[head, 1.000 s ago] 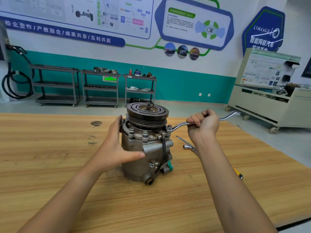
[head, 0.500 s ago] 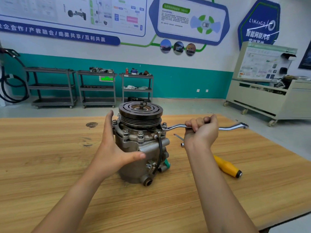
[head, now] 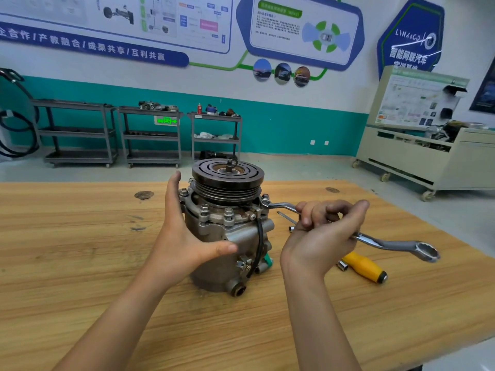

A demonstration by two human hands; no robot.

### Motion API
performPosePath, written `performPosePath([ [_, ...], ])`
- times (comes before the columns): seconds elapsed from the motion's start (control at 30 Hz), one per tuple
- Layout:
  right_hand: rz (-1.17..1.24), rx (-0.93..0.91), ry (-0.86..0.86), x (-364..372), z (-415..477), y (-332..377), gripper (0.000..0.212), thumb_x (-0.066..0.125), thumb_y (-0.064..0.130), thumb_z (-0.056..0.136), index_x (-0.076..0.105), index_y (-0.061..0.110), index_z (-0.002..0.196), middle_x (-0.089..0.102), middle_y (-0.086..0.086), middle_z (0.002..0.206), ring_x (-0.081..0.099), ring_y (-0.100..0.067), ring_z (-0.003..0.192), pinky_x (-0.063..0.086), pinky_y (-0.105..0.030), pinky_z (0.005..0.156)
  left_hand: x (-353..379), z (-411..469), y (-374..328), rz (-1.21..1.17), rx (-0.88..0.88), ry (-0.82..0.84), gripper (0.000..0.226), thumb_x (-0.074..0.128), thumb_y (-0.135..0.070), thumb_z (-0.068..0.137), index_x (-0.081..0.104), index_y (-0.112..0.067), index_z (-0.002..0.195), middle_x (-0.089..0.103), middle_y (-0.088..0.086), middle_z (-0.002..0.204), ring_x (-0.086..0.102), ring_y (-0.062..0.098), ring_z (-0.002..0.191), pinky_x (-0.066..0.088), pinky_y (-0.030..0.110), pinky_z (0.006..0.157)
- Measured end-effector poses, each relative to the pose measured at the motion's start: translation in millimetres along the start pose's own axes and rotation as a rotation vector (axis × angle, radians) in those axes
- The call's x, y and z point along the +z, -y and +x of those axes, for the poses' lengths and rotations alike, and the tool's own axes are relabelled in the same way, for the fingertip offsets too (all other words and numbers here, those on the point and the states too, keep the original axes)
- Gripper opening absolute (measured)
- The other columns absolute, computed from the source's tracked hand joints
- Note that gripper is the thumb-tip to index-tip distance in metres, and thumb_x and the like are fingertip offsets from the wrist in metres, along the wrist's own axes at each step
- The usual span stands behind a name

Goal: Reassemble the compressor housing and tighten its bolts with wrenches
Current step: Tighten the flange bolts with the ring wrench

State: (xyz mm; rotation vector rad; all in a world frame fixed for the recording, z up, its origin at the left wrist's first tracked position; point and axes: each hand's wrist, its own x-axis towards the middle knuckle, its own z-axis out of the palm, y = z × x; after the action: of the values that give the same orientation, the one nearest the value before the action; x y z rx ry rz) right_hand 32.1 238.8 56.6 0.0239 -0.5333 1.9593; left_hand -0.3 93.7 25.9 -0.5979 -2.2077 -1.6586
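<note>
Compressor housing point(head: 211, 228) between left hand point(head: 182, 236) and wrench point(head: 388, 243)

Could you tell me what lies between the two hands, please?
Head view: the compressor stands there, left hand against it, right hand gripping the wrench.

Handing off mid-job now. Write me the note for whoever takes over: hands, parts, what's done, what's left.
Left hand: open, flat against the compressor, on its left side.
Right hand: grips the wrench mid-shank; its ring end sits on a flange bolt on the right.
Compressor stands upright on the table, pulley up; yellow-handled tool lies to its right.
Done: housing together, bolts in place.
Left: tighten the bolts; tightness cannot be judged.
</note>
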Motion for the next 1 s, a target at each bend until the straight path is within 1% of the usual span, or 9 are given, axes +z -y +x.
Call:
performPosePath([
  [0.17,-0.046,-0.077,0.078,-1.5,-15.1,-3.0,0.038,0.036,0.031,0.096,0.059,0.016,0.07,0.03,0.008,0.043,0.035,-0.009,0.042,0.047,-0.021,0.054,-0.3,0.7,1.4,-0.002,0.011,0.015,0.131,0.081,-0.053,0.028,-0.007,-0.063,0.125,0.014,-0.004,0.155,0.02,0.002,0.131,0.021,0.026,0.104],
  [0.27,-0.056,-0.07,0.099,-1.2,-18.4,-2.2,0.039,0.039,0.034,0.089,0.064,0.022,0.062,0.031,0.008,0.042,0.037,-0.01,0.043,0.048,-0.022,0.057,-1.0,0.1,0.3,0.001,0.016,0.012,0.126,0.08,-0.054,0.027,-0.006,-0.07,0.118,0.015,-0.005,0.154,0.018,-0.002,0.128,0.02,0.024,0.103],
  [0.37,-0.077,-0.102,0.099,-1.9,-25.1,-4.7,0.038,0.038,0.032,0.089,0.058,0.013,0.063,0.033,0.008,0.043,0.038,-0.01,0.044,0.047,-0.023,0.06,-0.7,0.2,-0.3,-0.005,0.019,0.017,0.126,0.08,-0.055,0.027,-0.006,-0.069,0.118,0.016,-0.005,0.154,0.019,-0.003,0.127,0.02,0.023,0.102],
  [0.43,-0.113,-0.136,0.111,-3.3,-30.3,-7.8,0.037,0.036,0.031,0.089,0.054,0.011,0.064,0.036,0.008,0.045,0.04,-0.01,0.047,0.047,-0.021,0.062,-0.5,0.5,-0.6,-0.004,0.017,0.021,0.127,0.08,-0.055,0.027,-0.007,-0.067,0.12,0.016,-0.004,0.154,0.019,-0.003,0.127,0.02,0.023,0.102],
  [0.57,-0.12,-0.152,0.144,-4.9,-34.9,-12.7,0.043,0.036,0.031,0.09,0.062,0.026,0.056,0.041,0.009,0.047,0.043,-0.009,0.049,0.045,-0.016,0.061,-0.4,0.6,0.2,-0.006,0.016,0.017,0.127,0.08,-0.055,0.027,-0.008,-0.069,0.117,0.015,-0.004,0.155,0.017,-0.005,0.127,0.02,0.022,0.102],
  [0.7,-0.148,-0.161,0.185,-9.1,-32.7,-13.8,0.044,0.036,0.03,0.09,0.062,0.027,0.055,0.044,0.009,0.049,0.045,-0.009,0.051,0.047,-0.016,0.063,-0.2,0.3,0.6,-0.001,0.02,0.014,0.126,0.079,-0.056,0.028,-0.009,-0.069,0.117,0.017,-0.007,0.153,0.018,-0.01,0.121,0.02,0.021,0.1],
  [0.87,-0.173,-0.133,0.167,-10.8,-32.6,-9.7,0.041,0.039,0.029,0.089,0.06,0.024,0.054,0.049,0.006,0.05,0.048,-0.011,0.051,0.049,-0.019,0.069,0.3,-0.5,1.3,0.015,0.014,0.01,0.129,0.078,-0.057,0.028,-0.011,-0.065,0.121,0.013,-0.005,0.154,0.017,-0.005,0.124,0.019,0.023,0.101],
  [0.93,-0.183,-0.151,0.137,-8.8,-34.7,-11.2,0.037,0.038,0.029,0.09,0.056,0.016,0.06,0.047,0.007,0.05,0.047,-0.011,0.051,0.049,-0.019,0.07,0.5,-0.9,1.7,0.01,0.02,0.011,0.128,0.078,-0.057,0.028,-0.011,-0.067,0.119,0.012,-0.007,0.154,0.015,-0.006,0.124,0.019,0.023,0.102],
  [1.0,-0.204,-0.18,0.109,-7.3,-38.1,-13.7,0.034,0.037,0.029,0.091,0.053,0.014,0.066,0.045,0.006,0.053,0.045,-0.012,0.053,0.048,-0.018,0.068,0.5,-1.5,1.2,0.016,0.023,0.014,0.127,0.078,-0.058,0.029,-0.012,-0.069,0.117,0.009,-0.009,0.155,0.013,-0.008,0.124,0.018,0.023,0.102],
])
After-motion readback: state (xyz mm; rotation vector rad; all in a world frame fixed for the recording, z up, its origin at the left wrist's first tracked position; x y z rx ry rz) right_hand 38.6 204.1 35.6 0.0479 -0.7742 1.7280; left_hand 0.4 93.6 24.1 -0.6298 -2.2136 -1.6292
